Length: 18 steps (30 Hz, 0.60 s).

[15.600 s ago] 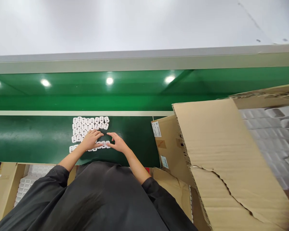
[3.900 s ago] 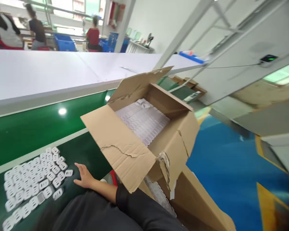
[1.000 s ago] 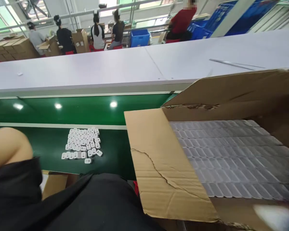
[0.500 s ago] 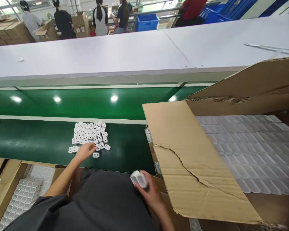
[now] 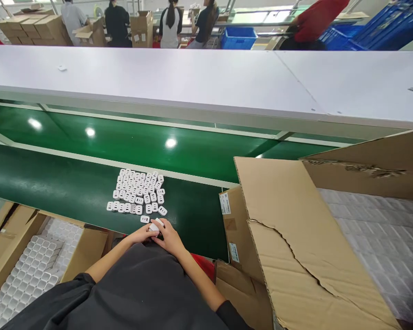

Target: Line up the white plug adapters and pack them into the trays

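Note:
In front of my body, at the near edge of the dark green belt [image 5: 196, 224], my two hands meet around small white plastic parts [image 5: 154, 227]. My right hand [image 5: 170, 237] is closed with its fingers over a white housing. From the other side my left hand [image 5: 142, 234] pinches at the same spot; fingers partly hide what each one holds. Just beyond them lies a single white slotted piece [image 5: 145, 219]. A cluster of similar white slotted pieces [image 5: 137, 188] is spread on the belt behind it, some in rough rows.
At the lower left, an open carton [image 5: 89, 243] holds rows of white square housings [image 5: 30, 266]. On the right, a large carton with a creased flap [image 5: 296, 256] contains translucent packed parts [image 5: 358, 238]. A white shelf [image 5: 192, 73] runs across; people work beyond it.
My right hand has brought the white housing left to the belt edge. My left hand has drawn back from the slotted pieces to meet it. The view has shifted.

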Motion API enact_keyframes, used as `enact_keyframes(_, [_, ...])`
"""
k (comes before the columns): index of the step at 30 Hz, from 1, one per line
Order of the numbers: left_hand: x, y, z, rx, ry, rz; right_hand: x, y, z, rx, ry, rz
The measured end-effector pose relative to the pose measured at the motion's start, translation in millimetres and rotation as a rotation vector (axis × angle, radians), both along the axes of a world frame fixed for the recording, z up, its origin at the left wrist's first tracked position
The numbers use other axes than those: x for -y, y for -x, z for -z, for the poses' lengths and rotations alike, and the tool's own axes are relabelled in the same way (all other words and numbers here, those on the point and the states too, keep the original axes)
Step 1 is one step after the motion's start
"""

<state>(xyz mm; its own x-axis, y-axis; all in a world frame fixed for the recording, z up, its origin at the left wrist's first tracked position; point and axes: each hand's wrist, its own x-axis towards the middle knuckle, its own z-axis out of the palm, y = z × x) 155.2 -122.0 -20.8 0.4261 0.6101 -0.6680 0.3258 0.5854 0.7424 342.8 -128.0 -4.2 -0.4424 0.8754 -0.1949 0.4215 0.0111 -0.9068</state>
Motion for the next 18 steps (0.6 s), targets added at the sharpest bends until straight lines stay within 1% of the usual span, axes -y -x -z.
enact_keyframes(2, [2,2,9.3,0.057,0.038,-0.033,2,-4,3.8,-0.064,0.051,-0.014])
enact_keyframes(4, [2,4,15.6,0.102,0.081,-0.044,4,-9,9.1,-0.128,0.121,0.002])
enact_keyframes(9, [0,7,21.5,0.177,0.145,-0.001,3,-20,21.2,-0.261,0.280,0.050])
enact_keyframes(14, [-6,9,21.0,0.155,0.103,0.102,1,-27,29.6,-0.324,0.338,0.108])
enact_keyframes(18, [-11,6,22.1,0.059,-0.013,0.179,1,-29,38.7,-0.282,0.305,0.199])
